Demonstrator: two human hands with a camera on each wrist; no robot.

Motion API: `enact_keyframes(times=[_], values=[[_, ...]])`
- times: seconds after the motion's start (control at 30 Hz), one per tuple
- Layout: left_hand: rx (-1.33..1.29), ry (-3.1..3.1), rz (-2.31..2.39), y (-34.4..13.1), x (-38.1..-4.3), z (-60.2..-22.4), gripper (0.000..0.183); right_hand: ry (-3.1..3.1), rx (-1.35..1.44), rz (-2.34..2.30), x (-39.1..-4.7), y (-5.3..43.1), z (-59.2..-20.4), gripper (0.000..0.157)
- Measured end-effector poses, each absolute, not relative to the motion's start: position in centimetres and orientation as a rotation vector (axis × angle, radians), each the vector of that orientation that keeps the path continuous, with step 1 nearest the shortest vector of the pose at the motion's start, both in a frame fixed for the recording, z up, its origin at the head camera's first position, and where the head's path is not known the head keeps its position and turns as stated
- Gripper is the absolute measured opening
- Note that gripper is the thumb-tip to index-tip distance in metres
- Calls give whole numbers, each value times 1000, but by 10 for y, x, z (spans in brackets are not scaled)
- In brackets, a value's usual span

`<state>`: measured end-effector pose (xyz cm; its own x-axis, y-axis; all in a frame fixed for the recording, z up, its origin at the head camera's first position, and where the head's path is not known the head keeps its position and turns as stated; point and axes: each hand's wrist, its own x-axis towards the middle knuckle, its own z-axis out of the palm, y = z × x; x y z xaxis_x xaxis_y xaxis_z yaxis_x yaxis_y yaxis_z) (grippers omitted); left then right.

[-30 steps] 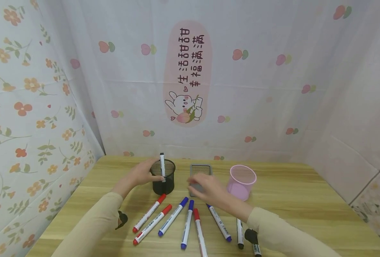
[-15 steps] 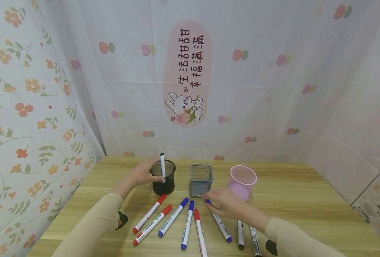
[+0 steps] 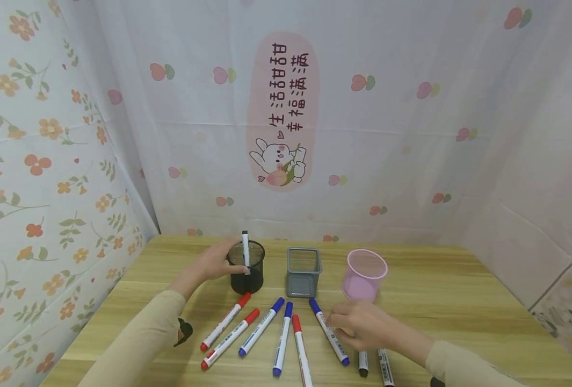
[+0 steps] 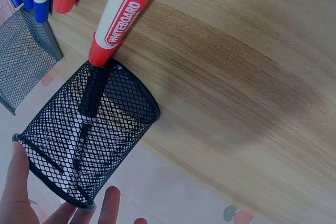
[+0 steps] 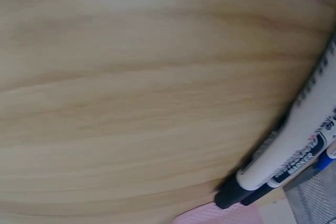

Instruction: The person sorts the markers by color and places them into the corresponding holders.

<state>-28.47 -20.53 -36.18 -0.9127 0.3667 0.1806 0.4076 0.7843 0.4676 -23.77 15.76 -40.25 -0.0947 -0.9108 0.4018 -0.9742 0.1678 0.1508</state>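
My left hand [image 3: 213, 262] grips the rim of a round black mesh pen cup [image 3: 253, 282], its thumb on the near side. A whiteboard marker with a black end [image 3: 245, 236] stands tilted in that cup; through the mesh in the left wrist view it shows as a white barrel [image 4: 84, 135]. My right hand [image 3: 365, 325] holds nothing, fingers loosely bent, low over the far ends of two black markers [image 3: 363, 365] [image 3: 385, 367]. A blue marker [image 3: 334, 341] lies just left of its fingertips. The right wrist view shows black marker caps [image 5: 231, 192], not the hand.
A square grey mesh pen holder [image 3: 302, 286] and a round pink mesh cup [image 3: 360, 287] stand right of the black cup. Red markers [image 3: 227, 344] [image 3: 301, 349] and blue markers [image 3: 261, 328] [image 3: 282, 341] lie fanned out in front on the wooden table [image 3: 450, 301].
My right hand has moved right and toward me, from before the grey holder, past the blue marker's cap, to over the black markers. The left hand has stayed on the black cup.
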Motion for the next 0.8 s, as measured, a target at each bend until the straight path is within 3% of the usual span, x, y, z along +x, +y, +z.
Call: enact_keyframes(times=[0.57,0.8], values=[[-608,-2912,-777,-203,-282,-359,75,-2223,1859,-101,-219,190,-411,37],[-601,-2907,-786,-203,-283,-360,75,-2198,1909,-172,-219,192,-415,35]])
